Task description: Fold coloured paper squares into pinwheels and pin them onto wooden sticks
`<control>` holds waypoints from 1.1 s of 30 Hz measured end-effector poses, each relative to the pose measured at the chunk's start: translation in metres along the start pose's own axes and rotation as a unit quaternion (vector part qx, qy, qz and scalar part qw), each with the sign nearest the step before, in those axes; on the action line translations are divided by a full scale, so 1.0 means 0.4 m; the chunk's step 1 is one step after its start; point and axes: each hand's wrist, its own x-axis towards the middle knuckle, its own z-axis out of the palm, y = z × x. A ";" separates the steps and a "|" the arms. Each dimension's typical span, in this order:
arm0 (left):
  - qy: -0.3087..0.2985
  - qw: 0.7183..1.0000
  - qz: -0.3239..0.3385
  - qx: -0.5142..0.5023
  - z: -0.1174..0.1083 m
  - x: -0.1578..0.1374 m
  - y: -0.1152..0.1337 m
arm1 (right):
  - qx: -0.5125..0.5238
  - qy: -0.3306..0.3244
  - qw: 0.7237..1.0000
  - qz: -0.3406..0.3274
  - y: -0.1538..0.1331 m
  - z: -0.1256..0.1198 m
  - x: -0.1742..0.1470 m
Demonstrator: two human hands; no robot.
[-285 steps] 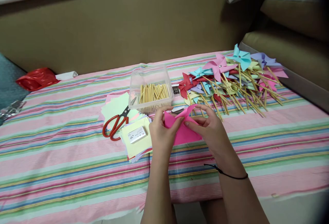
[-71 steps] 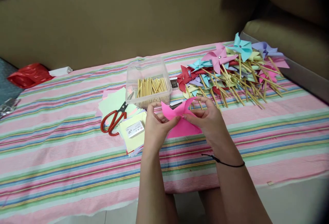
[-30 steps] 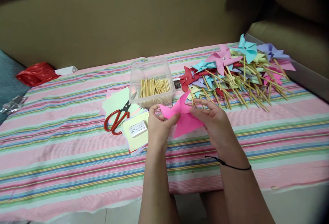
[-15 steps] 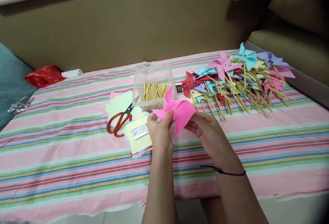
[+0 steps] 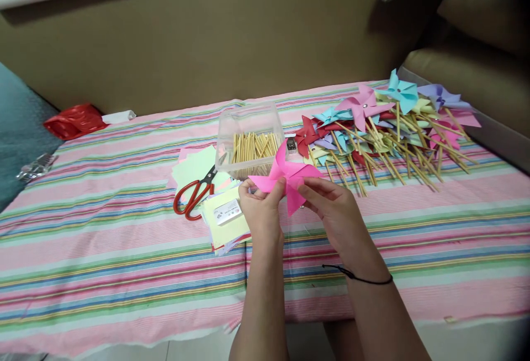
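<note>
A bright pink paper pinwheel [image 5: 290, 176] is held up over the striped cloth, its four-pointed blades curled. My left hand [image 5: 265, 203] is closed on it, thumb pressed at the middle and fingers behind the left blade. My right hand [image 5: 329, 201] pinches the pinwheel's right side between thumb and fingers. Whether a stick is behind the paper I cannot see. Just beyond stands a clear plastic box [image 5: 221, 134] with many wooden sticks [image 5: 254, 147] inside. To the left, red-handled scissors [image 5: 194, 198] lie on coloured paper sheets [image 5: 190, 166].
A heap of finished pinwheels on sticks [image 5: 372, 129] covers the right side. Yellow paper squares [image 5: 223, 234] bear a small white box [image 5: 227, 212]. A red plastic bag [image 5: 74, 122] and a white box [image 5: 118, 116] lie far left. The striped cloth [image 5: 124, 272] spreads beneath everything.
The pinwheel's right blade has turned and flattened in my hands. My right thumb has moved onto the front of the paper. The view has shifted slightly.
</note>
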 end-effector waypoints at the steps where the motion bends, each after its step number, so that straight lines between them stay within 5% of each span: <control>1: -0.006 1.000 -0.001 0.002 0.001 -0.002 -0.002 | 0.003 0.008 1.000 -0.005 0.002 0.000 0.001; 18: -0.038 0.999 -0.003 -0.022 0.018 -0.019 -0.016 | 0.130 0.110 0.985 -0.005 0.010 0.050 -0.004; 33: -0.045 0.999 -0.005 -0.005 0.017 -0.018 -0.019 | 0.050 0.148 0.982 -0.105 0.023 0.047 0.005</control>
